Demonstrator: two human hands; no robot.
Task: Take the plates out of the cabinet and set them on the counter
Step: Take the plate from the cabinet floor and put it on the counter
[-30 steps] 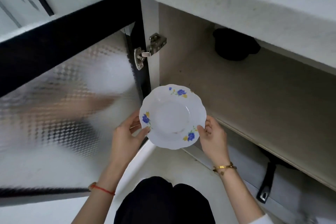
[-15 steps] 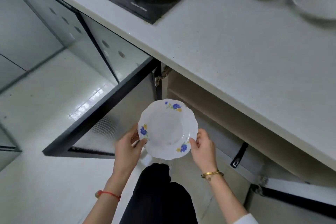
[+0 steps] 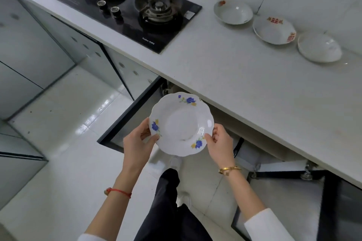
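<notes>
A white scalloped plate with blue and yellow flowers (image 3: pixel 181 124) hangs in front of the open cabinet (image 3: pixel 225 121), below the counter edge. My left hand (image 3: pixel 137 143) grips its left rim and my right hand (image 3: pixel 220 144) grips its right rim. Three more plates stand in a row at the back right of the white counter (image 3: pixel 244 84): a white bowl-like plate (image 3: pixel 233 11), a plate with red marks (image 3: pixel 274 29) and a plain white plate (image 3: pixel 319 47).
A black two-burner gas stove (image 3: pixel 129 8) is set into the counter at the left. Two dark-framed cabinet doors stand open, one to the left (image 3: pixel 129 119), one at the lower right (image 3: pixel 293 201). White tiled floor and my dark trousers (image 3: pixel 170 211) lie below.
The view has risen from inside the cabinet to above the counter. The flowered plate, held in both hands throughout, has come out of the cabinet and up towards the counter edge.
</notes>
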